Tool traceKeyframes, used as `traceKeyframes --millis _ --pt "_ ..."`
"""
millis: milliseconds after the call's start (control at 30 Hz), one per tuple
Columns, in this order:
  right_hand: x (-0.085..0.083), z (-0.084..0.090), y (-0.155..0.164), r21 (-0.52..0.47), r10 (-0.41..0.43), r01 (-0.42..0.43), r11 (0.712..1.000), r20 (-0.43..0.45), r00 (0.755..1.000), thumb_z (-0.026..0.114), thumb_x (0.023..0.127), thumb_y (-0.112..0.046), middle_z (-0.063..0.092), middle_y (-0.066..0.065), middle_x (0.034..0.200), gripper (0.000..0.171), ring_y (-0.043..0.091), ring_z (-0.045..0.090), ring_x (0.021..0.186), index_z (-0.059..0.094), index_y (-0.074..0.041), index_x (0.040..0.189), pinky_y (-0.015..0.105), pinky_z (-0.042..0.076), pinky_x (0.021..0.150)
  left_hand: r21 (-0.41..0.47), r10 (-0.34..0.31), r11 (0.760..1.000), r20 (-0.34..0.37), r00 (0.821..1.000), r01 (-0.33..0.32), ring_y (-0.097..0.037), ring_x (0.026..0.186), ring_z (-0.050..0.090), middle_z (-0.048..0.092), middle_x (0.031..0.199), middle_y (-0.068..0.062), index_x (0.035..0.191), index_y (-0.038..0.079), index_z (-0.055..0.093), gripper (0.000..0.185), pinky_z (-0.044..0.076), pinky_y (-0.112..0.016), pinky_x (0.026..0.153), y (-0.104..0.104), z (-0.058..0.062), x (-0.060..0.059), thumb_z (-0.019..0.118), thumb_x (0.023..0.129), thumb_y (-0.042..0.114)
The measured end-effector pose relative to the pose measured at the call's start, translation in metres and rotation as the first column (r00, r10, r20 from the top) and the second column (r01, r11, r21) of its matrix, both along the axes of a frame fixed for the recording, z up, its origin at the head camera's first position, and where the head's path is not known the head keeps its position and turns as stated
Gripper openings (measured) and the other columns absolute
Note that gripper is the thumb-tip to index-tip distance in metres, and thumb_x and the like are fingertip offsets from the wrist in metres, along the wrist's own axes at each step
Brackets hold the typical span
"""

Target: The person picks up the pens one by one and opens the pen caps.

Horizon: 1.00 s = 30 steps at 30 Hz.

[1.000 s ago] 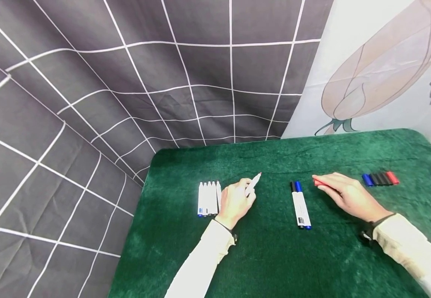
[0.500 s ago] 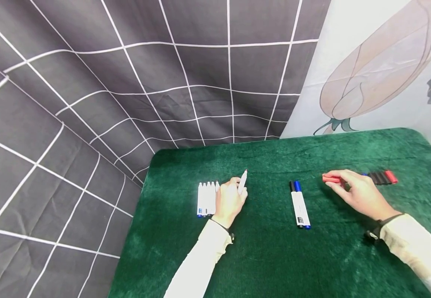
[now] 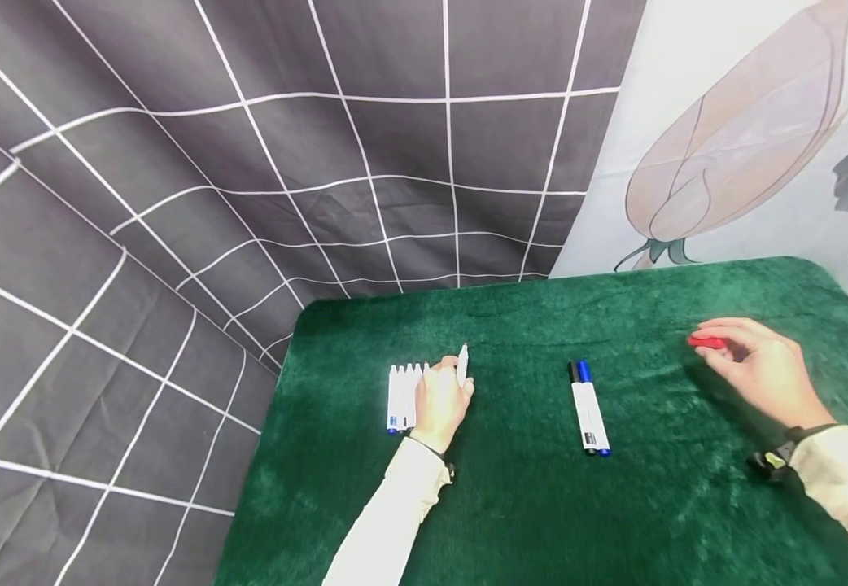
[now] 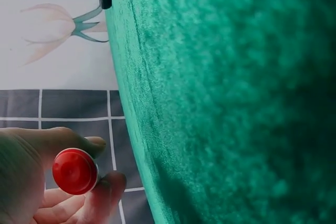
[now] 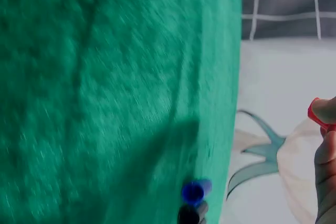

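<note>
At the far left of the green surface (image 3: 512, 505) lay my row of uncapped markers (image 3: 404, 396), white barrels side by side. My left hand (image 3: 440, 403) sat just beside them on the right, its fingers (image 4: 107, 187) curled round an uncapped red marker (image 3: 462, 363) whose nib pointed away from me; the left wrist view showed its red butt end (image 4: 75, 171) sitting in my grip. To lay it down well, I judged I should bring it parallel to the row, ends level with the others, and let go only once it touched the cloth so it would not roll. Toward the middle lay a pair of capped markers (image 3: 588, 407), one black-capped and one blue, touching and well apart from both hands. Out to the right, my right hand (image 3: 761, 366) pinched a red cap (image 3: 706, 342) between thumb and fingers, held just above the cloth. A row of loose caps sat near it, but the head view hid them behind that hand, and the right wrist view gave only a blue cap (image 5: 195, 191) and a dark one beside it, cut off at the frame's edge. How many markers my left hand covered, I could not tell.
</note>
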State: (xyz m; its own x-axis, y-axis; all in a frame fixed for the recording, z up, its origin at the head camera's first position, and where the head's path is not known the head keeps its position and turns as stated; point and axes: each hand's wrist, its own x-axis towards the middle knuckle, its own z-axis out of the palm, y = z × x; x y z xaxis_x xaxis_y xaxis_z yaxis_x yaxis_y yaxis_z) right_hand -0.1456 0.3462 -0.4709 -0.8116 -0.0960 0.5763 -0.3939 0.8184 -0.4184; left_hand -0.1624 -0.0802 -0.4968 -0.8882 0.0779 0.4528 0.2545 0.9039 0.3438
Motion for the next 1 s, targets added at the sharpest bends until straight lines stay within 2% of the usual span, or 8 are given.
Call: traceKeyframes --millis 200,233,333,433,500,567,833,1000 --pt "0.002 0.005 0.02 0.003 -0.126 0.127 0.992 0.124 0.984 0.077 0.079 0.003 0.07 0.014 0.104 0.024 -0.03 0.034 0.078 0.075 -0.003 0.102 0.008 0.033 0.062 -0.004 0.01 1.0 0.016 1.0 -0.009 -0.032 0.075 0.071 0.073 0.086 -0.013 0.098 0.003 0.07 0.03 0.054 -0.044 0.066 -0.003 -0.001 0.002 0.086 0.076 0.017" --pt "0.002 0.006 0.024 0.012 -0.143 0.143 0.99 0.14 0.98 0.076 0.081 0.002 0.07 0.018 0.105 0.024 -0.025 0.042 0.076 0.074 -0.002 0.104 0.008 0.033 0.06 -0.009 0.014 1.0 0.02 1.0 -0.014 -0.032 0.074 0.071 0.073 0.085 -0.013 0.098 0.003 0.07 0.03 0.054 -0.044 0.066 -0.003 0.0 0.002 0.086 0.076 0.018" --pt "0.001 0.007 0.033 0.045 -0.178 0.173 0.984 0.186 0.966 0.067 0.088 0.002 0.066 0.029 0.11 0.027 0.008 0.061 0.078 0.07 0.001 0.115 0.019 0.041 0.063 -0.031 0.033 0.999 0.02 0.999 -0.032 -0.033 0.073 0.07 0.073 0.085 -0.013 0.097 0.003 0.069 0.031 0.054 -0.045 0.065 -0.002 0.0 0.001 0.086 0.076 0.019" --pt "0.002 0.005 0.043 0.078 -0.2 0.187 0.979 0.219 0.955 0.058 0.096 0.001 0.058 0.037 0.119 0.036 0.049 0.056 0.087 0.06 0.003 0.132 0.048 0.046 0.071 -0.047 0.048 0.998 0.007 0.999 -0.047 -0.034 0.071 0.07 0.072 0.082 -0.014 0.093 0.002 0.068 0.031 0.053 -0.045 0.063 -0.002 0.0 0.001 0.086 0.075 0.018" --pt "0.003 0.003 0.049 0.103 -0.22 0.2 0.974 0.238 0.946 0.052 0.1 -0.001 0.052 0.042 0.122 0.042 0.054 0.049 0.093 0.05 0.003 0.142 0.067 0.037 0.075 -0.061 0.057 0.997 -0.003 0.998 -0.057 -0.034 0.069 0.069 0.071 0.079 -0.015 0.09 0.001 0.067 0.031 0.053 -0.045 0.062 -0.003 -0.001 0.001 0.087 0.074 0.018" --pt "0.004 0.0 0.055 0.116 -0.235 0.211 0.97 0.25 0.939 0.049 0.102 -0.002 0.049 0.044 0.122 0.046 0.058 0.048 0.095 0.043 0.002 0.148 0.07 0.036 0.078 -0.076 0.065 0.995 -0.009 0.998 -0.065 -0.034 0.067 0.069 0.07 0.076 -0.015 0.087 0.001 0.066 0.031 0.053 -0.045 0.06 -0.003 -0.002 0.001 0.087 0.073 0.018" --pt "0.002 -0.005 0.068 0.16 -0.259 0.228 0.961 0.218 0.941 0.048 0.097 0.009 0.043 0.044 0.108 0.055 0.058 0.042 0.101 0.032 0.007 0.15 0.07 0.034 0.082 -0.148 0.094 0.984 -0.022 0.995 -0.096 -0.034 0.064 0.068 0.068 0.073 -0.015 0.084 0.001 0.064 0.033 0.053 -0.045 0.057 -0.004 -0.005 0.001 0.087 0.072 0.021" --pt "-0.002 -0.008 0.075 0.139 -0.297 0.27 0.953 0.244 0.923 0.049 0.098 0.007 0.042 0.043 0.105 0.061 0.059 0.043 0.097 0.023 0.007 0.154 0.07 0.034 0.083 -0.176 0.115 0.978 0.006 0.993 -0.112 -0.034 0.065 0.068 0.069 0.076 -0.015 0.084 0.001 0.065 0.032 0.053 -0.044 0.059 -0.004 -0.005 0.002 0.086 0.074 0.022"
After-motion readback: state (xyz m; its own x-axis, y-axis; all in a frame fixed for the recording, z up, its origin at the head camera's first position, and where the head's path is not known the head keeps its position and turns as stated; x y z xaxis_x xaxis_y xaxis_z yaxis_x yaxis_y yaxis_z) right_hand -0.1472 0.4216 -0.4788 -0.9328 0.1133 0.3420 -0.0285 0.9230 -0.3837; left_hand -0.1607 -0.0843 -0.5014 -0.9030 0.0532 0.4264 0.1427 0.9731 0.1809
